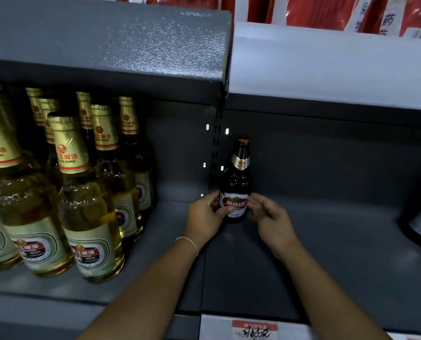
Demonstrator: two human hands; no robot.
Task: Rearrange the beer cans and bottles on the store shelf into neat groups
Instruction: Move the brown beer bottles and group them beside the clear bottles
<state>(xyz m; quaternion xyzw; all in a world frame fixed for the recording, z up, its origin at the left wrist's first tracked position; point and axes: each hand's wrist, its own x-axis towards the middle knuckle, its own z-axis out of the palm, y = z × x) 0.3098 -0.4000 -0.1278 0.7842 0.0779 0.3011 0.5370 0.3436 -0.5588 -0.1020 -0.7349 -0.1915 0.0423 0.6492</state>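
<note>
Grey metal store shelf (327, 253), front edge carrying a red-headed price tag (254, 328) with handwriting; clear gold-foil-necked beer bottles (86, 192) stand in rows at left. Left hand (205, 217), thin bracelet (188, 242) at wrist, grips the label of a dark brown beer bottle (237, 182) standing upright at the back, beside the slotted upright (215, 153). Right hand (269, 218), fingers loosely curled, touches the bottle's other side.
</note>
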